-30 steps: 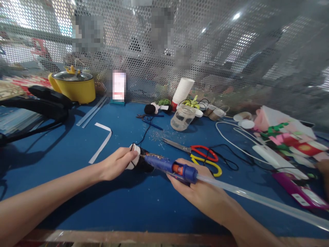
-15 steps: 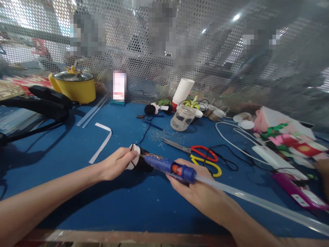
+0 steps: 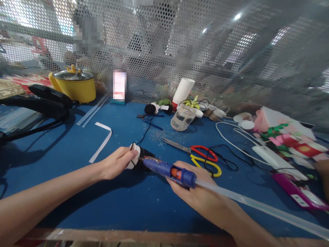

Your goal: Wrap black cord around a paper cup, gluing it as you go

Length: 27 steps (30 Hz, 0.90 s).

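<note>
My left hand (image 3: 118,163) is closed on the white end of a paper cup (image 3: 134,151), whose other part is wound with black yarn (image 3: 147,153). From the cup a strand runs back across the table to a black yarn ball (image 3: 150,109). In my right hand (image 3: 195,188) is a blue hot glue gun (image 3: 164,167), its nozzle pointing left at the edge between the white part and the black winding. Whether the tip touches the cup I cannot tell. A long clear glue stick (image 3: 246,199) sticks out of the gun's rear.
Scissors (image 3: 190,151) with red and yellow handles lie beyond my right hand. Behind are pliers (image 3: 151,116), a clear plastic cup (image 3: 183,118) and stacked paper cups (image 3: 183,90). A white strip (image 3: 104,144) lies left, a yellow pot (image 3: 77,87) back left, a power strip (image 3: 277,161) right.
The glue gun's nozzle has shifted slightly left and down along the cup. My left hand has stayed in place, still holding the cup.
</note>
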{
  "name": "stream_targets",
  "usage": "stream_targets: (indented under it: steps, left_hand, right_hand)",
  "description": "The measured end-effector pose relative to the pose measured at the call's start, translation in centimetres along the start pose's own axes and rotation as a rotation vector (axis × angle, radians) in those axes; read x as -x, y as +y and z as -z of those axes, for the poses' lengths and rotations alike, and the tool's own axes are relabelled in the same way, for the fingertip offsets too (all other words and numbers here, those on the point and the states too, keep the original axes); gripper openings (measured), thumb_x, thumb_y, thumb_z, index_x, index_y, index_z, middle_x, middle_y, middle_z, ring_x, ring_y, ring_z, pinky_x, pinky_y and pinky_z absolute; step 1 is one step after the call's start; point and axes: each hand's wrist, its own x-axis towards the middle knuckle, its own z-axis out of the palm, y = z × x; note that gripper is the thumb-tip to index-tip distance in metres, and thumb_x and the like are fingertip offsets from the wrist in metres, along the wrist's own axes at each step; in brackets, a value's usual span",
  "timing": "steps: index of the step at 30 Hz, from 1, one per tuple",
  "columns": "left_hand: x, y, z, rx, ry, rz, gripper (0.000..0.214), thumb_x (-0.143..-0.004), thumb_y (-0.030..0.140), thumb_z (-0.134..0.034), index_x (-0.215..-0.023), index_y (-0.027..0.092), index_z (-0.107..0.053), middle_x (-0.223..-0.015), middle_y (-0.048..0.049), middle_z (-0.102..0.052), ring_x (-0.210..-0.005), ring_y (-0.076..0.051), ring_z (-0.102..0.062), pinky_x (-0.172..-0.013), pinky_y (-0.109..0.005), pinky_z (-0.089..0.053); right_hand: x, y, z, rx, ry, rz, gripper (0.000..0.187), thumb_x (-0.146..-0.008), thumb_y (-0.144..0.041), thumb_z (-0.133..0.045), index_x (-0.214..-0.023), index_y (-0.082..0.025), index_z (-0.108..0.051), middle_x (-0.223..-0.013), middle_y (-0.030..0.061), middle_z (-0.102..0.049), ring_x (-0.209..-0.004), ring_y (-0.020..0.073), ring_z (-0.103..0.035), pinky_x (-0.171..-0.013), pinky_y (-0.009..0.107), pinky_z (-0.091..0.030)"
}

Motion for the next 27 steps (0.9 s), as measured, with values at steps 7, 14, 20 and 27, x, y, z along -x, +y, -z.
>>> stream_targets:
  steps: [7, 14, 20, 27]
  left_hand:
    - [-0.2, -0.3, 0.0, 0.000, -0.014, -0.011, 0.032, -0.079, 0.035, -0.026, -0.053, 0.018, -0.031, -0.049, 0.0059, -0.026, -0.046, -0.008, -0.023, -0.044, -0.021, -0.022]
    - [-0.2, -0.4, 0.0, -0.009, 0.005, -0.018, 0.033, -0.080, 0.036, -0.026, -0.053, 0.018, -0.031, -0.049, 0.0059, -0.025, -0.047, -0.008, -0.023, -0.044, -0.021, -0.021]
    - [-0.3, -0.7, 0.0, -0.010, 0.004, -0.022, 0.034, -0.081, 0.037, -0.026, -0.053, 0.018, -0.031, -0.051, 0.0051, -0.028, -0.050, -0.009, -0.027, -0.047, -0.021, -0.025]
    - [-0.4, -1.1, 0.0, 0.006, -0.002, -0.044, 0.035, -0.081, 0.039, -0.026, -0.056, 0.017, -0.037, -0.053, 0.0044, -0.032, -0.052, -0.010, -0.029, -0.049, -0.022, -0.027]
  right_hand:
    - [0.0, 0.2, -0.2, -0.014, 0.021, 0.008, 0.010, -0.075, -0.016, -0.049, -0.066, -0.020, -0.045, -0.055, -0.0050, -0.047, -0.047, 0.0080, -0.044, -0.045, 0.018, -0.033]
    - [0.1, 0.3, -0.2, -0.009, 0.011, 0.036, 0.011, -0.076, -0.017, -0.048, -0.066, -0.020, -0.044, -0.057, -0.0047, -0.047, -0.047, 0.0083, -0.044, -0.045, 0.019, -0.033]
    - [0.2, 0.4, -0.4, 0.011, -0.009, 0.072, 0.012, -0.073, -0.014, -0.049, -0.066, -0.020, -0.043, -0.058, -0.0050, -0.046, -0.047, 0.0079, -0.043, -0.044, 0.019, -0.031]
    - [0.3, 0.5, -0.4, -0.012, -0.015, 0.087, 0.011, -0.071, -0.011, -0.050, -0.067, -0.020, -0.045, -0.058, -0.0048, -0.046, -0.047, 0.0081, -0.043, -0.045, 0.019, -0.032]
